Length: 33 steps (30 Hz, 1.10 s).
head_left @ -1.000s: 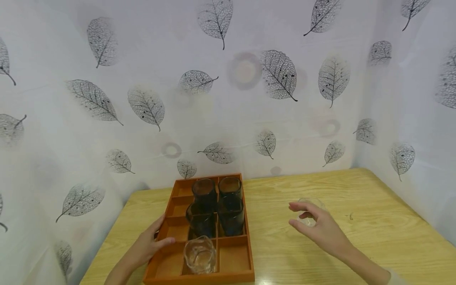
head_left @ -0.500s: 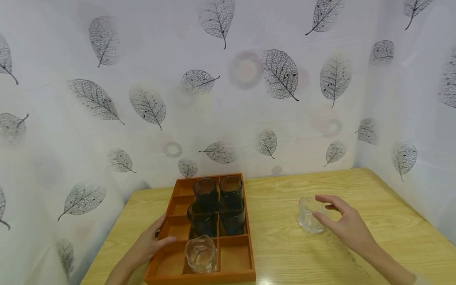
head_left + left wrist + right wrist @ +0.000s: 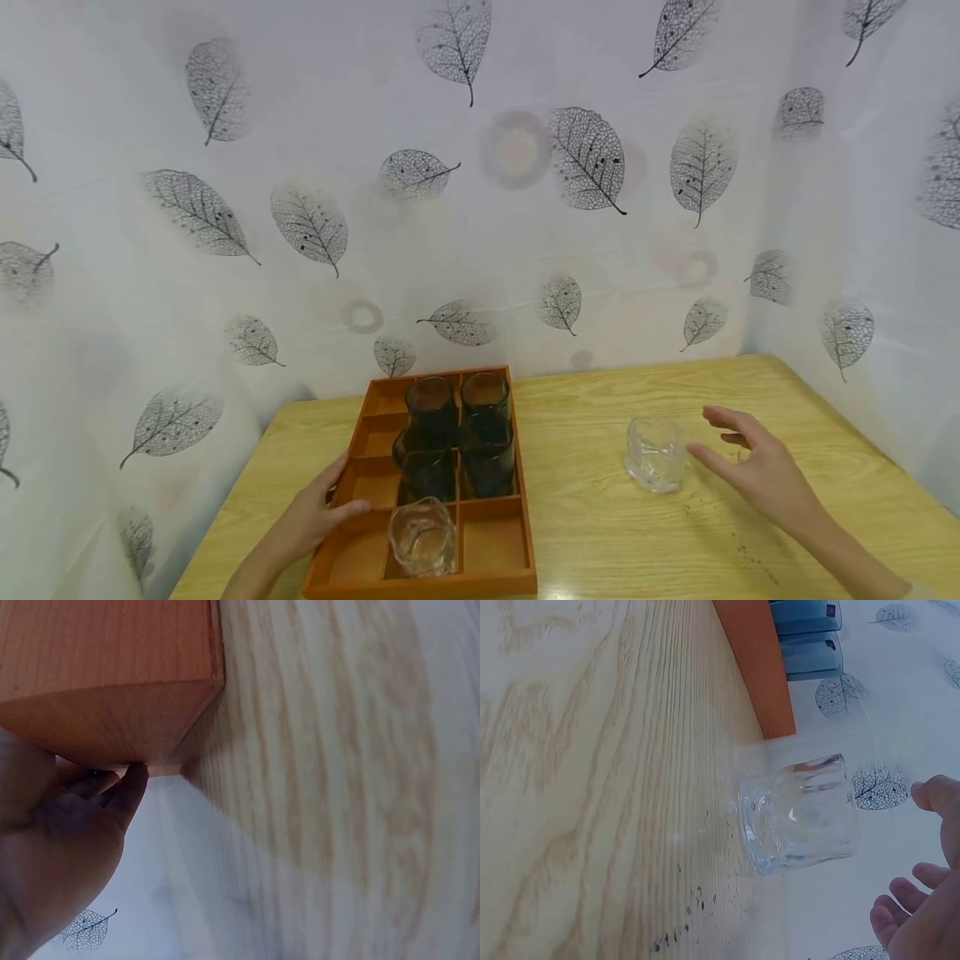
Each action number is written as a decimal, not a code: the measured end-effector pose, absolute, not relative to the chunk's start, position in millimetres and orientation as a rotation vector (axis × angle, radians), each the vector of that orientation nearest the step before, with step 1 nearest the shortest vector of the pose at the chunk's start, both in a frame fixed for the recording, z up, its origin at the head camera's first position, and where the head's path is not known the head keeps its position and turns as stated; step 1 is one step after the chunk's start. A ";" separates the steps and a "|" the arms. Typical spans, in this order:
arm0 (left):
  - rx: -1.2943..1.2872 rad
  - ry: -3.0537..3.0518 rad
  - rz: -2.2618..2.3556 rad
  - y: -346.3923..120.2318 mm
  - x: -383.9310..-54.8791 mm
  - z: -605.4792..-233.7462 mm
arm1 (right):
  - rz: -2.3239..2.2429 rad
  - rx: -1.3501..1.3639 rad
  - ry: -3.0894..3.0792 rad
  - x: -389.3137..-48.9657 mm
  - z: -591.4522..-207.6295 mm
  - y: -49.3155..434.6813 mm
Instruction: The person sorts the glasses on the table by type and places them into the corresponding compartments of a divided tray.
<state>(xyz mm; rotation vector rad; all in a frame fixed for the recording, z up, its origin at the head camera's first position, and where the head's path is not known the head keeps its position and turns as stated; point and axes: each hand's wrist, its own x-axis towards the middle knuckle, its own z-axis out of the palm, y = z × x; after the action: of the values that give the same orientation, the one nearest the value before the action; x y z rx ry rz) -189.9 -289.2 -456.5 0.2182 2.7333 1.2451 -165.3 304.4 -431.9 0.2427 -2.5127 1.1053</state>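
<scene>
My left hand (image 3: 303,517) grips the left wall of an orange-brown wooden compartment tray (image 3: 420,587), thumb over the rim and fingers along the outer side. In the left wrist view its fingers (image 3: 133,791) lie against the tray's side. A clear, wavy-walled drinking glass (image 3: 656,454) stands upright on the table right of the tray. Just right of that glass, my right hand (image 3: 765,475) hovers with thumb and fingers spread, apart from it and holding nothing. Another clear glass (image 3: 422,537) sits in a front compartment of the tray.
Several dark blue-grey glasses (image 3: 487,454) fill the tray's middle and right compartments behind the clear one. The left column and the front right compartment (image 3: 493,542) hold nothing. Dark specks (image 3: 742,550) mark the wooden table (image 3: 600,533). A leaf-print curtain (image 3: 480,233) hangs behind and at both sides.
My right hand has moved right, away from the clear glass, which now shows fully and stays in its place on the table. The left hand and the tray have not moved.
</scene>
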 end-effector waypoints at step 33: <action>0.241 2.729 1.255 -290.4 -188.7 -456.6 | 1.375 0.359 -2.700 -189.5 -457.5 285.2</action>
<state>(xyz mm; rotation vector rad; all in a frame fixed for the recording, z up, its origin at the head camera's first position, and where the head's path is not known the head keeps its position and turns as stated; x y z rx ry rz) -188.7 -290.4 -456.6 0.2409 2.7290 1.2545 -189.5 285.2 -457.5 0.3595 -2.6999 1.3747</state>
